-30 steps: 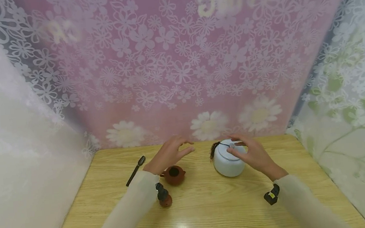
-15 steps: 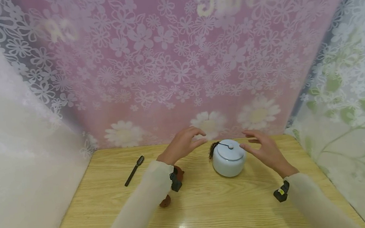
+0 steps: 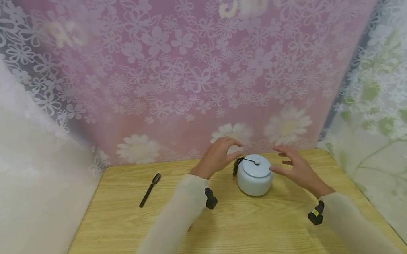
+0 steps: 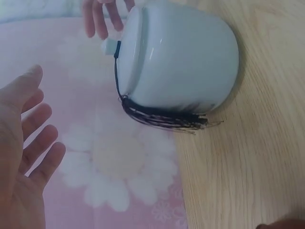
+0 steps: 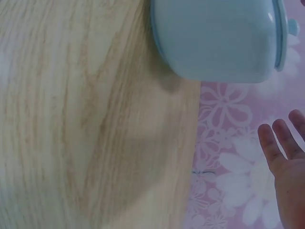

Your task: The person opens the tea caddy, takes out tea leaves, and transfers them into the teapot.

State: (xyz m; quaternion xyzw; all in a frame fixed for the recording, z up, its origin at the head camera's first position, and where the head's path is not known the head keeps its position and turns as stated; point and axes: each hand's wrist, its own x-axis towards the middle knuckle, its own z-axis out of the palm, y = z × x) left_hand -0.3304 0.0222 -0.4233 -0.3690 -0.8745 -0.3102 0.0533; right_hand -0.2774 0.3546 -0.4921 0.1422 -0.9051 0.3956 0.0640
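A pale blue-white lidded jar [image 3: 254,179] stands upright on the table, its lid [image 3: 255,166] seated on top with a small round knob. A dark tassel [image 3: 237,166] hangs from a cord around that knob, on the jar's left side. My left hand [image 3: 219,154] hovers to the left of the jar at lid height, fingers loosely bent and holding nothing. On the other side, my right hand [image 3: 297,171] is held with fingers spread and thumb near the lid's right edge. The left wrist view shows a gap between the left fingers [image 4: 40,131] and the tassel.
A dark, slim scoop [image 3: 150,190] lies on the wooden table [image 3: 125,230] at the left. A reddish-brown edge [image 4: 288,224] shows at the bottom corner of the left wrist view; the brown teapot is hidden behind my left sleeve [image 3: 172,222]. Flowered cloth [image 3: 199,83] walls the back.
My left hand has moved right, toward the jar, and its sleeve now covers the brown teapot and its lid. My right hand has drawn back rightward from the jar's lid knob.
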